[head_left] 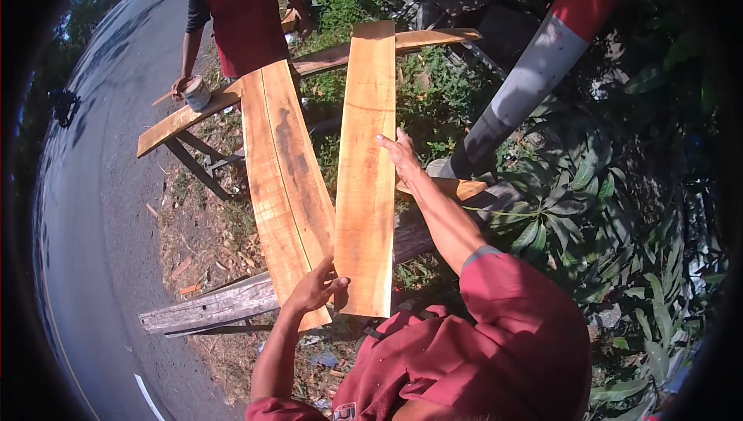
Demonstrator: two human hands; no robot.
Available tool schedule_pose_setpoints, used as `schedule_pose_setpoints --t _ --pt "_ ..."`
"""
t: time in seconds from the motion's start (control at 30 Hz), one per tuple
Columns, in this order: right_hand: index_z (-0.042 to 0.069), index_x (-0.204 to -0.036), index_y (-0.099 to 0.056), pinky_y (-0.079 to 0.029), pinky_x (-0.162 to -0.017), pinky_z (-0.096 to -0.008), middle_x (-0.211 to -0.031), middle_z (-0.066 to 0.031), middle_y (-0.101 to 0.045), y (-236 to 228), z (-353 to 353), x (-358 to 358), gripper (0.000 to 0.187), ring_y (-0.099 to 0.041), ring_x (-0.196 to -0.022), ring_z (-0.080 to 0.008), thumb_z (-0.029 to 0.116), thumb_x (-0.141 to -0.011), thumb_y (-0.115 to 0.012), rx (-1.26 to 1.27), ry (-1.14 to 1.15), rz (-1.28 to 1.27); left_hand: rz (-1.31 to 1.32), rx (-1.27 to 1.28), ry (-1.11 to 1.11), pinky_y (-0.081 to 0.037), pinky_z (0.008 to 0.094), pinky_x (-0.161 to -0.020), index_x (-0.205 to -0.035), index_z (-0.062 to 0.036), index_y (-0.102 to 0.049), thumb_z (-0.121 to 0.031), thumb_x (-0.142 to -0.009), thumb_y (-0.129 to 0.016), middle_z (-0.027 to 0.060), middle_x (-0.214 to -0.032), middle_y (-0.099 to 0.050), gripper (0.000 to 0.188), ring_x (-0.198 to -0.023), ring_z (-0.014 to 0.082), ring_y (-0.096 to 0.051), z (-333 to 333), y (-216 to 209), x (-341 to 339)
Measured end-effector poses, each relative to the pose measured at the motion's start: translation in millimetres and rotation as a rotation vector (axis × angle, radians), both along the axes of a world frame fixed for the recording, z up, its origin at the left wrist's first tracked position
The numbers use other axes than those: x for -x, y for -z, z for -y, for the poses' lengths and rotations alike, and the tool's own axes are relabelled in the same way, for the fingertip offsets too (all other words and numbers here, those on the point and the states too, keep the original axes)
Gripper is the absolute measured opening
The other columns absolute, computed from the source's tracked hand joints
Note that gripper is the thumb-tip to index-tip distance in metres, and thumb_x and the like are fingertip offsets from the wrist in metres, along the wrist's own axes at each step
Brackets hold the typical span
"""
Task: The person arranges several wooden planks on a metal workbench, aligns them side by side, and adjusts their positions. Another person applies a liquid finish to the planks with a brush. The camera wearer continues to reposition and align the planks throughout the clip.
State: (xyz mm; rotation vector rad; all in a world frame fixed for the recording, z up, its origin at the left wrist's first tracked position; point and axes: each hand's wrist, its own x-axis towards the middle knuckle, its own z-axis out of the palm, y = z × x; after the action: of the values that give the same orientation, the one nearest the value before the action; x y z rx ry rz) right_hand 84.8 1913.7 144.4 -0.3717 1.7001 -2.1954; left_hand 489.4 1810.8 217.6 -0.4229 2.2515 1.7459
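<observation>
A long pale wooden plank [366,166] stretches away in front of me. My right hand [400,152] grips its right edge about midway, thumb on the upper face and the other fingers mostly hidden. Near the close end, my left hand [316,285] holds the plank's left edge, with the thumb over the face and fingers partly hidden in the gap. To the left, two more planks [282,162] lie side by side, one with a dark stain, across a far support board [174,128] and a weathered near beam [224,301].
Across the far board a person [236,18] in a dark red shirt holds a pail [196,94]. A paved road [101,189] runs along the left. A red-and-white pole [518,88] slants up at the right, beside leafy plants [573,189].
</observation>
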Motion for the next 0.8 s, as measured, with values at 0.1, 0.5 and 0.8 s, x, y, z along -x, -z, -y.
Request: schedule_pose_setpoints --t 0.1,0.5,0.8 --pt "-0.018 -0.135 -0.037 -0.047 -0.095 -0.0300 -0.125 -0.0200 -0.061 4.7 21.6 18.3 0.077 -0.061 -0.108 -0.0208 0.016 -0.080 -0.079 -0.001 -0.145 -0.013 -0.057 0.355 -0.189 -0.036 0.0480 -0.110 -0.148 -0.0008 -0.034 -0.043 -0.092 -0.065 0.0244 -0.147 -0.043 0.077 -0.136 0.0404 -0.041 5.2 43.5 19.8" --pt "-0.002 -0.137 -0.048 -0.044 -0.101 -0.0342 -0.132 -0.0126 -0.059 119.4 66.3 29.9 0.067 -0.055 -0.118 -0.0184 0.022 -0.083 -0.078 -0.095 -0.331 0.179 0.271 1.230 -0.540 -0.004 0.0572 -0.119 -0.152 0.0019 -0.024 -0.056 -0.098 -0.039 0.0206 -0.161 -0.017 0.081 -0.151 0.0348 -0.010 61.4 126.9 94.9" --pt "0.000 -0.142 -0.042 -0.044 -0.101 -0.0353 -0.133 -0.0120 -0.058 116.6 78.0 6.2 0.071 -0.053 -0.121 -0.0181 0.024 -0.085 -0.076 -0.070 -0.527 0.155 0.337 1.169 -0.510 -0.002 0.0566 -0.119 -0.153 0.0015 -0.022 -0.056 -0.097 -0.041 0.0207 -0.161 -0.015 0.082 -0.151 0.0348 -0.007 63.7 115.3 104.3"
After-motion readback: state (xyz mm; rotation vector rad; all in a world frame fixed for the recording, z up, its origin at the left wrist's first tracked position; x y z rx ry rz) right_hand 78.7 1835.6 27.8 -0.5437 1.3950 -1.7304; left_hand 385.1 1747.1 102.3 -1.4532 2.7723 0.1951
